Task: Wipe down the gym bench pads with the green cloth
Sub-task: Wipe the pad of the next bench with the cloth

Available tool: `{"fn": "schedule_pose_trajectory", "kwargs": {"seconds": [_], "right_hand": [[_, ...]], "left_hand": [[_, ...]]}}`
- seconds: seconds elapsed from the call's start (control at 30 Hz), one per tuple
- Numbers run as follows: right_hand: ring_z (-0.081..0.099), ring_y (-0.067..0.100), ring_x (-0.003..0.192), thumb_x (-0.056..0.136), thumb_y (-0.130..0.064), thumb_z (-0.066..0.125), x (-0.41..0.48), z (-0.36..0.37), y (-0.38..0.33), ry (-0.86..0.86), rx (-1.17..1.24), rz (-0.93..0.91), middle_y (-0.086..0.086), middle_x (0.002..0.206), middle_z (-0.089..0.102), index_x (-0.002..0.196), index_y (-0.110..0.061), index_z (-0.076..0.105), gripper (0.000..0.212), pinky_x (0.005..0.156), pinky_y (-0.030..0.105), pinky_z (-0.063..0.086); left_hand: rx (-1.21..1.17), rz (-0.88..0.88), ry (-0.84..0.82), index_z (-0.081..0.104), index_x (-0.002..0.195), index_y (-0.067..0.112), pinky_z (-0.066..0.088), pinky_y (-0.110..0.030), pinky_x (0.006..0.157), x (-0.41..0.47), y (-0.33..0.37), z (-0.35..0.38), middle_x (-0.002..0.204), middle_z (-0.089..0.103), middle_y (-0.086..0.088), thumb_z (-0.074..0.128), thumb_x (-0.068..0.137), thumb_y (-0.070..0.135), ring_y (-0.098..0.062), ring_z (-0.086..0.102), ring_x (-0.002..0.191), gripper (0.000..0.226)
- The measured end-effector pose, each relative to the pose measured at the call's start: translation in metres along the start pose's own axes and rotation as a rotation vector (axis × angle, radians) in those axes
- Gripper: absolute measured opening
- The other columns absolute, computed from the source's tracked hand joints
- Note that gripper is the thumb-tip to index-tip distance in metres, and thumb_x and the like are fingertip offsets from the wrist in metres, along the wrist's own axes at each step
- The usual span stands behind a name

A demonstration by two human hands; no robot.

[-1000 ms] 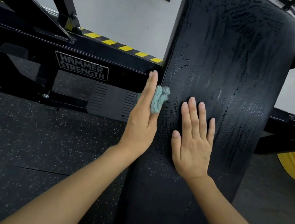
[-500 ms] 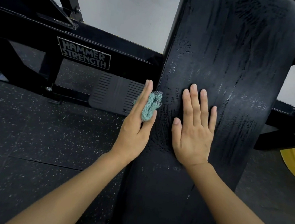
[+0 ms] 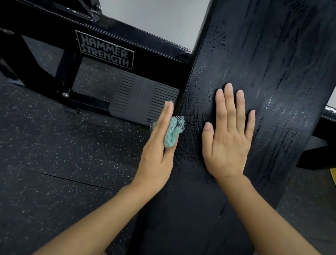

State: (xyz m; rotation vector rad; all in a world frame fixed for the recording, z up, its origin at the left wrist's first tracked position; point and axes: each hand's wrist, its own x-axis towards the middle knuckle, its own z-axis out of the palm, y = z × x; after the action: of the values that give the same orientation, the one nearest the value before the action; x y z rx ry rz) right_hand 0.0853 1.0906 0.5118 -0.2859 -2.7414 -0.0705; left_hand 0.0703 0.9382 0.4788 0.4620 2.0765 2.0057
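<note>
The right hand (image 3: 227,142) lies on the bench pad (image 3: 277,77), the left hand (image 3: 158,151) with the cloth (image 3: 172,133) at its left edge.

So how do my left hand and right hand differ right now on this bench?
The left hand stands on edge at the bench pad's side, pressing the bunched green cloth against it; the right hand lies palm down on the pad's top. The left hand has the cloth; the right hand holds nothing. Both have straight fingers pointing away from the person.
</note>
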Motion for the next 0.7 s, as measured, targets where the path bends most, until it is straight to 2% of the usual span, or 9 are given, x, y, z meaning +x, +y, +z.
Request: {"fn": "schedule_pose_trajectory", "kwargs": {"seconds": [0.1, 0.23, 0.33, 0.53, 0.7], "right_hand": [[0.010, 0.020, 0.151, 0.100, -0.035, 0.024, 0.001, 0.000, 0.000, 0.010, 0.001, -0.003, 0.000, 0.163, 0.017, 0.155, -0.016, 0.022, 0.058, 0.122, 0.045, 0.005], [0.009, 0.019, 0.151, 0.100, -0.035, 0.024, 0.000, 0.001, 0.000, 0.020, 0.000, -0.001, 0.000, 0.163, 0.016, 0.155, -0.017, 0.020, 0.058, 0.122, 0.046, 0.006], [0.010, 0.019, 0.151, 0.100, -0.035, 0.025, 0.000, 0.001, 0.000, 0.027, -0.002, -0.005, 0.000, 0.163, 0.017, 0.155, -0.017, 0.020, 0.058, 0.122, 0.047, 0.007], [0.011, 0.020, 0.151, 0.100, -0.035, 0.024, -0.001, 0.003, 0.000, 0.040, -0.011, 0.001, 0.001, 0.163, 0.018, 0.155, -0.017, 0.020, 0.058, 0.122, 0.047, 0.007], [0.012, 0.021, 0.151, 0.100, -0.034, 0.024, -0.001, 0.003, -0.001, 0.055, -0.004, -0.001, 0.001, 0.162, 0.018, 0.155, -0.017, 0.021, 0.058, 0.122, 0.046, 0.007]], "left_hand": [[-0.010, -0.003, 0.022, 0.012, 0.152, 0.036, 0.018, -0.018, 0.120, 0.023, 0.008, 0.002, 0.165, 0.018, 0.006, 0.045, 0.103, 0.005, -0.003, 0.018, 0.150, 0.067], [-0.011, 0.014, 0.023, 0.014, 0.158, 0.025, 0.019, -0.025, 0.123, 0.064, 0.026, 0.003, 0.165, 0.021, 0.001, 0.044, 0.104, 0.009, -0.007, 0.020, 0.150, 0.063], [-0.010, 0.031, 0.029, 0.014, 0.158, 0.024, 0.019, -0.027, 0.123, 0.076, 0.032, 0.004, 0.164, 0.022, -0.001, 0.043, 0.105, 0.010, -0.010, 0.020, 0.151, 0.062], [0.005, 0.077, -0.018, 0.009, 0.153, 0.034, 0.018, -0.019, 0.120, 0.044, 0.012, 0.001, 0.166, 0.014, 0.005, 0.044, 0.103, 0.009, -0.007, 0.014, 0.152, 0.065], [0.010, 0.038, -0.028, 0.008, 0.150, 0.042, 0.016, -0.021, 0.121, 0.009, -0.002, -0.002, 0.166, 0.012, 0.010, 0.044, 0.103, 0.011, -0.002, 0.012, 0.151, 0.066]]}}
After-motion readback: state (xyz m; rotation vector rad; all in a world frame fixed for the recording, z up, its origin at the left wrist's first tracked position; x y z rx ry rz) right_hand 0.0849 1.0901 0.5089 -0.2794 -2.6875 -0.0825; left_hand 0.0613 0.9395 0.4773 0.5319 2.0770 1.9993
